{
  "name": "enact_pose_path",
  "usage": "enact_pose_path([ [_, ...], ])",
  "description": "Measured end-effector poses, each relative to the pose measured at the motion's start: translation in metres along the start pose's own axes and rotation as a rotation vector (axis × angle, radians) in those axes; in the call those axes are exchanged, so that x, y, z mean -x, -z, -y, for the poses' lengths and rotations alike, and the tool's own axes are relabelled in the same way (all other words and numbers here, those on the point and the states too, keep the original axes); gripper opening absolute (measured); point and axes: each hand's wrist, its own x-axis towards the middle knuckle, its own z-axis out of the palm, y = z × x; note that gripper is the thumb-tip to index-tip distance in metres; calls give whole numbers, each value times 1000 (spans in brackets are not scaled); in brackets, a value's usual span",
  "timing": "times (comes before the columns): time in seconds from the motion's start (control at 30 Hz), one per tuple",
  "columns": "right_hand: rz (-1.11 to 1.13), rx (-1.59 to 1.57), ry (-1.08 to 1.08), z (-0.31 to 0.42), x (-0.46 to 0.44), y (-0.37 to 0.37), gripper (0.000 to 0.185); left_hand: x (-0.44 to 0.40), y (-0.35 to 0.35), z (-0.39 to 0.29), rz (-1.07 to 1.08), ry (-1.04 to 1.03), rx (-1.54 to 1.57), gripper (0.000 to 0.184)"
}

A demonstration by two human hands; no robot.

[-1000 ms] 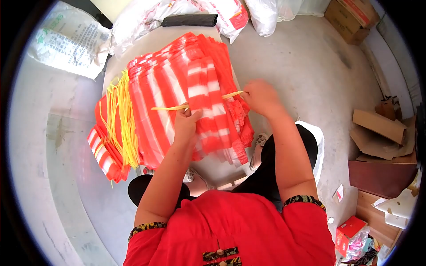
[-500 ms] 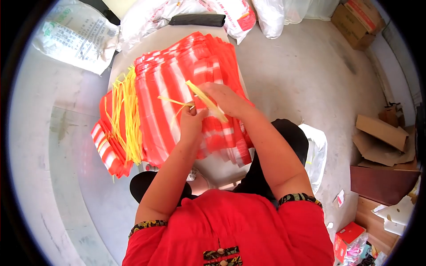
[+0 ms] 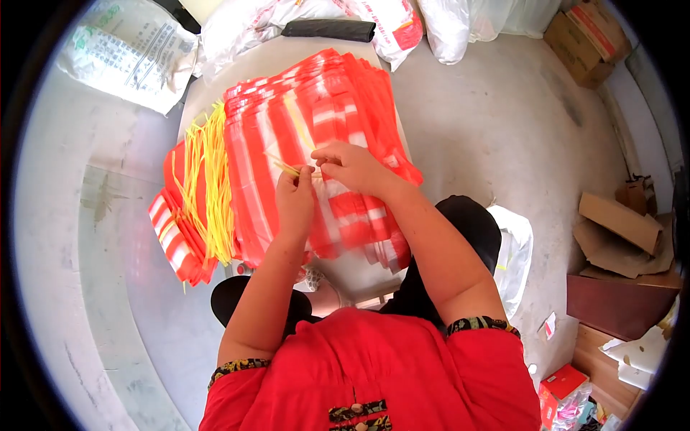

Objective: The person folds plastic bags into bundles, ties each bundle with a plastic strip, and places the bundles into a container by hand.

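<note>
A thick pile of red-and-white striped plastic bags (image 3: 248,179) lies in front of me. My left hand (image 3: 295,194) is closed in a pinch on a thin yellow strip (image 3: 282,166) at the middle of the pile. Just right of it, my right hand (image 3: 352,169) has its fingers curled. A second, blurred yellow length (image 3: 297,118) runs up and away from its fingertips. The two hands are close together, low over the striped plastic. Left of them, a bundle of loose yellow strips (image 3: 208,187) drapes over the pile's edge.
The pile rests on a pale table (image 3: 205,90), with a black roll (image 3: 328,29) at its far end. White printed sacks (image 3: 133,61) stand beyond. On the right floor are cardboard boxes (image 3: 622,233) and a white bag (image 3: 514,251) by my knee.
The yellow strip that lay across my right hand has swung up and away over the pile. My left hand has shifted slightly left, and my right hand's fingers have come into view.
</note>
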Motion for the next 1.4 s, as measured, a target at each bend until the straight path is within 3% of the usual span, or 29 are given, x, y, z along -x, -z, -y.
enact_pose_path([
  [0.1,19,39,-26,12,3,1,32,-3,3,-8,51,-140,-132,21],
  [0.2,62,225,80,21,4,5,29,-2,2,-32,166,-239,-168,19],
  [0.33,27,112,3,6,0,-4,27,6,-6,-63,219,-349,-147,20],
  [0.43,12,23,-28,10,2,-3,29,5,-13,-63,20,-441,-194,27],
  [0.63,-35,2,32,9,1,-3,28,-1,-10,-40,157,-394,-504,21],
  [0.8,-61,-36,-111,33,10,3,23,-8,-6,-41,92,-367,-508,15],
  [0.9,-122,117,-65,35,14,5,21,-8,-5,-48,85,-388,-527,16],
  [1.0,-236,533,339,25,15,8,23,-8,-6,-50,145,-445,-591,15],
  [1.1,-216,673,537,30,19,12,24,-7,-6,-50,214,-515,-594,14],
  [1.2,-271,728,519,29,18,12,17,-3,-3,-58,258,-537,-628,12],
  [1.4,-122,617,294,23,18,21,10,-3,2,-58,273,-475,-575,11],
])
